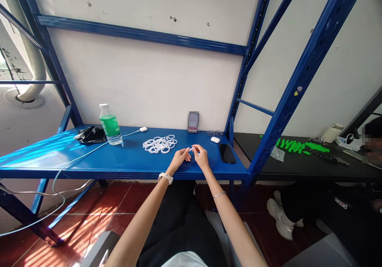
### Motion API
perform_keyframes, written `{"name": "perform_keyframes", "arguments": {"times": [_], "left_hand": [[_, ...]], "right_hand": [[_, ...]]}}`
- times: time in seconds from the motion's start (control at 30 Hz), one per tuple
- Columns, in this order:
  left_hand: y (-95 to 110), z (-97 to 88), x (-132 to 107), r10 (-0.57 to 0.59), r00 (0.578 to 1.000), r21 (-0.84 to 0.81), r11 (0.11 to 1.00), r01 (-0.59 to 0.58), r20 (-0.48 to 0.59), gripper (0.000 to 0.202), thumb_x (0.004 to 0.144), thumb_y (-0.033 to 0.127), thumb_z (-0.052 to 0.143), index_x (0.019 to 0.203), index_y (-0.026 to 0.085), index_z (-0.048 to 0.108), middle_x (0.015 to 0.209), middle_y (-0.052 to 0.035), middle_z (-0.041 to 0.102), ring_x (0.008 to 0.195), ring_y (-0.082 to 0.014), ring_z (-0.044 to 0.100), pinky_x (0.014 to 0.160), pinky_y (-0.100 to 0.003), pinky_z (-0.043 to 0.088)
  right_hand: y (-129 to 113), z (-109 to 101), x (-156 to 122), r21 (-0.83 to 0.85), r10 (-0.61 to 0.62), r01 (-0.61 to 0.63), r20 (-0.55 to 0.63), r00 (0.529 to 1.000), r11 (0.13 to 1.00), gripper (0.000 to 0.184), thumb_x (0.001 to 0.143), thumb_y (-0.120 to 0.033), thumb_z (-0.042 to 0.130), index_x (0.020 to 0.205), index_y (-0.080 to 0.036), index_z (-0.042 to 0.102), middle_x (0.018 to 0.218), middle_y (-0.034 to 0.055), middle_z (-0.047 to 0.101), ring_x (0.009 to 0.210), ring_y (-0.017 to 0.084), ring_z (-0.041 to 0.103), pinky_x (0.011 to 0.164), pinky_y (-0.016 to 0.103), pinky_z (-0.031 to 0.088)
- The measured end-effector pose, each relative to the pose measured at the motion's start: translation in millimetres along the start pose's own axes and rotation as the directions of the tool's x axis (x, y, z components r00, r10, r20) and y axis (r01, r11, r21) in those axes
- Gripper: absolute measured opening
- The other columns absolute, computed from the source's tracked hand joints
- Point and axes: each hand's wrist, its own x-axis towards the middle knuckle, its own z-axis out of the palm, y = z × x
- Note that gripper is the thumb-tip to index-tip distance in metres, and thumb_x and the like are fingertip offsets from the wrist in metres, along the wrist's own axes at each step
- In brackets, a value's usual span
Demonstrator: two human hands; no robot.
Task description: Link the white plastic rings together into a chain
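Fingers of the left hand [179, 159] and right hand [201, 156] are pinched together on a small white piece [191, 149], held between them over the near side of the bench [134, 162], right of the white rings [160, 144]. Slight fingertip purchase could let it slip. Piece appears slim; finer detail indiscernible.

1. Left wrist [170, 170]: broad white wristband [166, 178];
2. Right forearm [232, 220]: thin, silver-coloured bracelet [219, 194];
3. Trousers [182, 223]: black, plain over the thighs;
4. Top [185, 260]: pale, whitish; only partly seen, at bottom edge.
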Motion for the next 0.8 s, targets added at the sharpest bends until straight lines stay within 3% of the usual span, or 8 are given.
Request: {"name": "perform_keyframes", "arguments": {"times": [0.17, 0.37, 0.53, 0.8], "left_hand": [[1.7, 0.1, -0.5, -0.058, 0.998, -0.046, 0.997, 0.057, -0.010, 0.067, 0.082, 0.073, 0.052, 0.097, 0.009, 0.066, 0.067, -0.0072, 0.071, 0.056, -0.0163, 0.066, 0.059, -0.027, 0.051], [2.8, -0.2, -2.1, -0.084, 0.996, -0.083, 0.993, 0.082, -0.017, 0.067, 0.086, 0.073, 0.047, 0.094, 0.008, 0.063, 0.066, -0.0097, 0.071, 0.055, -0.0174, 0.068, 0.058, -0.027, 0.051], [-0.2, -0.8, -0.9, -0.025, 1.000, -0.052, 0.998, 0.025, -0.011, 0.064, 0.085, 0.073, 0.046, 0.091, 0.011, 0.063, 0.068, -0.0085, 0.071, 0.057, -0.0164, 0.067, 0.059, -0.027, 0.052], [-2.5, 0.0, -0.1, 0.071, 0.997, -0.016, 0.997, -0.071, 0.008, 0.061, 0.078, 0.062, 0.067, 0.115, 0.016, 0.053, 0.066, 0.0011, 0.067, 0.057, -0.0136, 0.064, 0.058, -0.024, 0.050]], "right_hand": [[-3.1, -1.4, 0.7, 0.008, -0.046, 0.046, 0.026, 0.999, 0.999, 0.026, 0.096, -0.033, 0.046, 0.102, -0.022, 0.069, 0.101, 0.0087, 0.073, 0.088, 0.023, 0.068, 0.076, 0.032, 0.055], [-1.3, -0.4, 1.1, 0.029, -0.019, 0.018, 0.032, 0.999, 0.999, 0.028, 0.096, -0.034, 0.045, 0.102, -0.023, 0.070, 0.103, 0.0095, 0.073, 0.089, 0.023, 0.069, 0.077, 0.033, 0.056], [2.1, 1.0, 0.7, 0.009, 0.029, -0.030, 0.010, 1.000, 1.000, 0.030, 0.097, -0.038, 0.044, 0.098, -0.023, 0.070, 0.090, 0.0082, 0.073, 0.076, 0.022, 0.068, 0.071, 0.032, 0.054], [3.7, 1.4, 0.4, -0.035, 0.039, -0.039, -0.010, 0.999, 0.999, 0.030, 0.097, -0.039, 0.044, 0.086, -0.022, 0.066, 0.073, 0.0049, 0.069, 0.067, 0.021, 0.065, 0.066, 0.031, 0.049]]}}
